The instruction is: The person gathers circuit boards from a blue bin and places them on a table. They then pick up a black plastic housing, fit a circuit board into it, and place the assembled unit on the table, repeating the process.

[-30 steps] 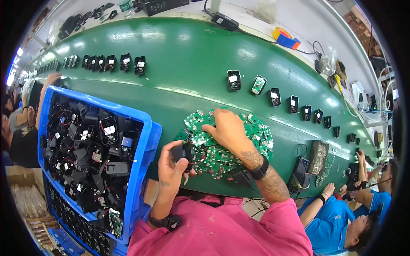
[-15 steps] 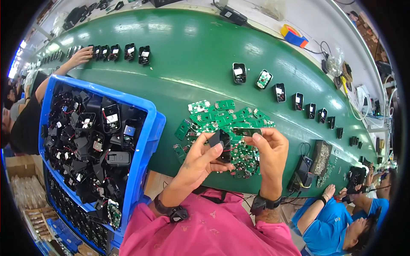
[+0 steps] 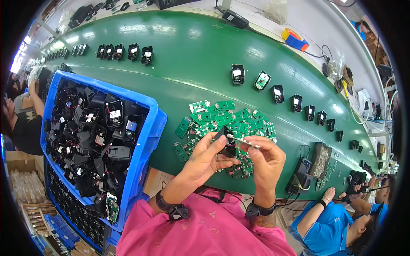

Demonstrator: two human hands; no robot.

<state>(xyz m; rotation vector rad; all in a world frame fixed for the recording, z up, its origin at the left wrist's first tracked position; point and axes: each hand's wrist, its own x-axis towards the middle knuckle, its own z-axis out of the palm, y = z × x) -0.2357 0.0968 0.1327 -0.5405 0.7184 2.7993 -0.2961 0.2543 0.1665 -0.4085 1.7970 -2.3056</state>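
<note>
Above the heaped green circuit boards (image 3: pixel 222 116), my left hand (image 3: pixel 204 160) is closed around a small black plastic housing (image 3: pixel 229 149). Pinched between the thumb and fingers of my right hand (image 3: pixel 268 161) is a circuit board (image 3: pixel 244 141), seen nearly edge-on. Its left end is at the housing's upper opening; whether the two touch I cannot tell. The housing's inside is mostly hidden by my fingers and the board.
Left of me stands a blue crate (image 3: pixel 154 123) full of black housings with wires. Open housings (image 3: pixel 278 94) line the green table (image 3: pixel 183 47) on both sides. A black power device (image 3: pixel 300 176) lies at right, near a co-worker in a blue shirt (image 3: pixel 326 222).
The circuit board in my right hand has tilted and now shows its edge, with its left end at the housing. At far left, a co-worker's hand has drawn back from the housing row.
</note>
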